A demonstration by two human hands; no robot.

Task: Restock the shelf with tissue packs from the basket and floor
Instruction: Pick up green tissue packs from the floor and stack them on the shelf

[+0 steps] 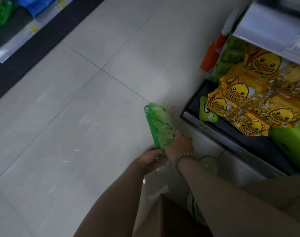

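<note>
Head view: left hand (152,159) and right hand (180,144) grip green pack (159,123) near duck packs (244,100).

The tissue pack (158,124) is left of the shelf (227,134), which holds duck packs (248,103).

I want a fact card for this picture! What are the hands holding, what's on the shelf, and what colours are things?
held thing: green tissue pack, tilted, far end pointing away from the person
left hand: grips the pack's near end
right hand: holds the pack's side
wrist: beaded bracelet on the right arm
bottom shelf: yellow duck packs, with green packs beside them
floor: pale tiles
orange thing: beside the shelf, too blurred to name
pack touching floor: cannot tell
</note>
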